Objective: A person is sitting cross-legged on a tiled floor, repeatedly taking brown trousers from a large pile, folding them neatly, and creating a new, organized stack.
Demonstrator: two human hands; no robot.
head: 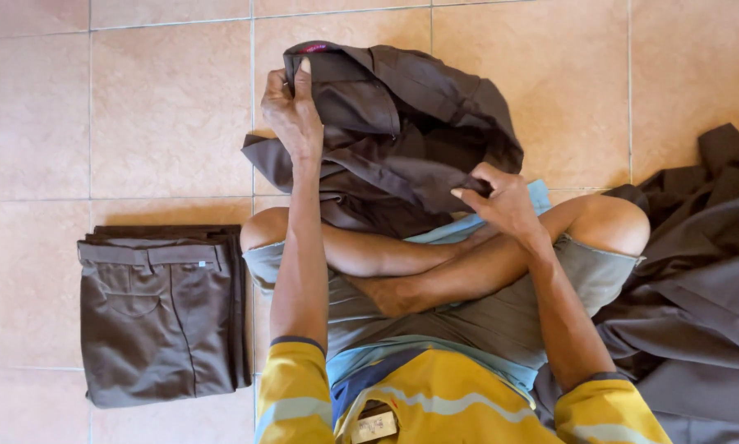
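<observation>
I sit cross-legged on a tiled floor. My left hand grips the waistband end of a crumpled dark brown pair of trousers, holding it up in front of my knees. My right hand pinches a fold of the same garment lower down, near my right knee. The cloth bunches between the two hands and drapes over my shins, hiding its lower part.
A stack of neatly folded brown trousers lies on the floor to my left. A loose heap of the same dark cloth is piled to my right. Beige floor tiles stretch ahead and to the left.
</observation>
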